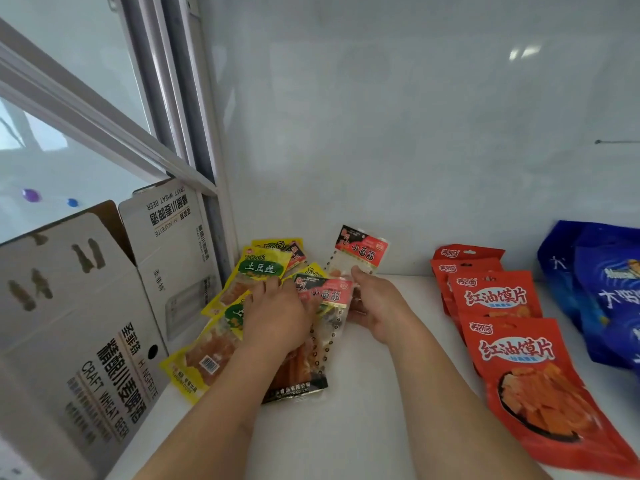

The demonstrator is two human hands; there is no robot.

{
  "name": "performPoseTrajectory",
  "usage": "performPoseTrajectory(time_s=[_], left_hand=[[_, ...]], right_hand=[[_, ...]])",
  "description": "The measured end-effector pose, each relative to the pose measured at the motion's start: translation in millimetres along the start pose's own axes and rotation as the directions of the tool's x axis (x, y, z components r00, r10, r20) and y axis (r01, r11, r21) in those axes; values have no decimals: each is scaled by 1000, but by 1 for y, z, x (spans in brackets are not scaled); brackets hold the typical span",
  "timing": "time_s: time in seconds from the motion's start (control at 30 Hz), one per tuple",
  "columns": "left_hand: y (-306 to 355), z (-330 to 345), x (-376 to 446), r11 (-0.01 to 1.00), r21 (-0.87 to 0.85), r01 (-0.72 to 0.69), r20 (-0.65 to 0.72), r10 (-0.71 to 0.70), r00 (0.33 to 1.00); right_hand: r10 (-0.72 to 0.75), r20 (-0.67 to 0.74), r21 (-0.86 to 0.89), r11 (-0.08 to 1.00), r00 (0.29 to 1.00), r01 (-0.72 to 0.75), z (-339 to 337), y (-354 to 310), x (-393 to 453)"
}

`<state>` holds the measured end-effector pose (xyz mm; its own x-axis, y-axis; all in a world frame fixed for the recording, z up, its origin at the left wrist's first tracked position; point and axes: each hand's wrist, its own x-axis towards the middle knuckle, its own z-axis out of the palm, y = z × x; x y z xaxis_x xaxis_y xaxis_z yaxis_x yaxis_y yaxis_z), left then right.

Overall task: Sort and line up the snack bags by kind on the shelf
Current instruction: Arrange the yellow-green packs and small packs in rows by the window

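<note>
Over in the left corner of the white shelf [381,427], the mixed pile is mid-sort. Left hand [277,317] rests flat on the yellow clear-window snack bags [259,268], fingers spread, gripping nothing. Right hand [377,303] pinches a red-and-black topped clear snack bag [362,252] upright. Next, I'd guess, pull the matching red-and-black ones out beside the lined-up red foil bags [512,351].
</note>
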<state>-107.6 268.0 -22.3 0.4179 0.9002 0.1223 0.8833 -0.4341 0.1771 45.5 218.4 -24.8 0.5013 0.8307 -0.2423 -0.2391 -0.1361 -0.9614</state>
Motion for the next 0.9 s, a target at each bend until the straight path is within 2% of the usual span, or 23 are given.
performPoseTrajectory(time_s=[0.17,0.3,0.5,0.6,0.7,0.77,0.9], left_hand=[[10,-4,8,998,-8,69,183,-66,981],[9,1,7,996,-53,76,138,-68,988],[2,3,8,991,-109,79,126,-65,990],[-4,-1,10,990,-113,83,161,-64,985],[-6,-7,11,980,-197,30,96,-11,995],[-7,-12,11,926,-377,-8,34,22,999],[-7,-23,10,673,-739,18,73,54,996]], right_hand=[[-33,18,-8,999,999,33,-6,3,-2],[-88,68,-96,991,994,95,-14,7,-3],[-149,-20,-116,982,989,146,-22,7,0],[-184,-72,-72,981,980,179,-29,2,2],[-183,-79,-8,983,980,183,-31,-1,2],[-165,-71,36,985,984,167,-30,-6,0],[-144,-46,94,985,989,148,-30,-19,-1]])
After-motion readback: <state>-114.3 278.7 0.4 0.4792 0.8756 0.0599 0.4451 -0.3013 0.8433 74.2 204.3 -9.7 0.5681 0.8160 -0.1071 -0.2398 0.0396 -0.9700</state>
